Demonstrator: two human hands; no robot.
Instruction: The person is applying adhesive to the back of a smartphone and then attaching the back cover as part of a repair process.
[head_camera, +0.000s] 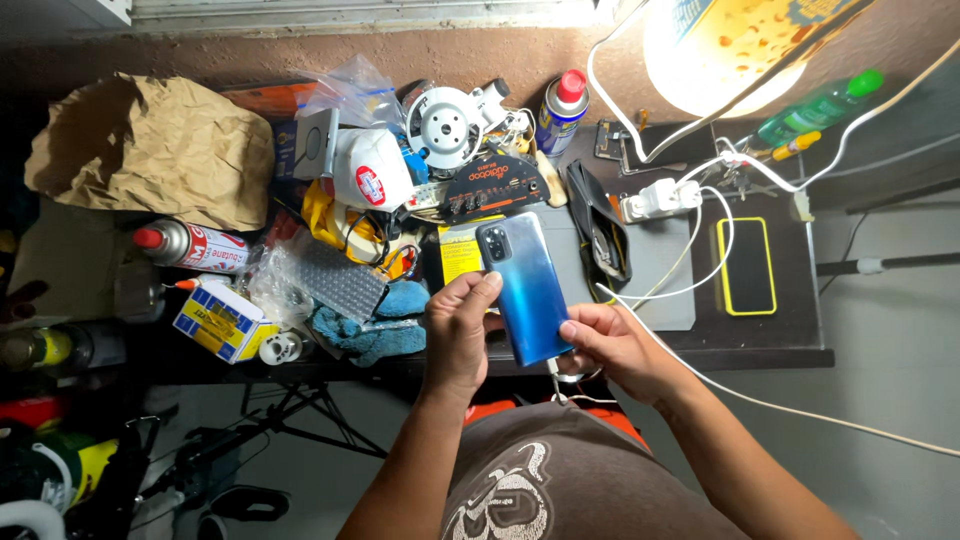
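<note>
**A:** Report hand status.

**B:** Left hand (458, 330): fingers curled around the left edge of the blue phone (524, 285), thumb tip near its upper left side. Right hand (612, 345): fingers pinched on the lower right corner of the same phone. Both hands are grasping it.

**A:** Position and orientation of the phone?

**B:** Held above the near edge of the workbench (760, 355), back side up, camera block at the top left corner, body tilted slightly to the left. A white cable (700, 375) runs from under the lower end of the phone, out past the right wrist. Whether the plug is seated in the port cannot be confirmed; the right hand covers that spot.

**A:** Items around the phone?

**B:** Just left of the left hand: a blue cloth (385, 325) and a sheet of bubble wrap (335, 280). Behind the phone: a yellow label (458, 255) lying flat on the bench. Further back: a spray can (560, 110) with a red cap, standing upright. To the right, well apart: a second phone in a yellow-edged case (747, 265), lying flat, and a white power strip (660, 198) with cords plugged in. Far left: a crumpled brown paper bag (150, 150), with a gas canister (195, 245) lying on its side below it. A lit lamp (725, 55) stands at the top right.
</note>
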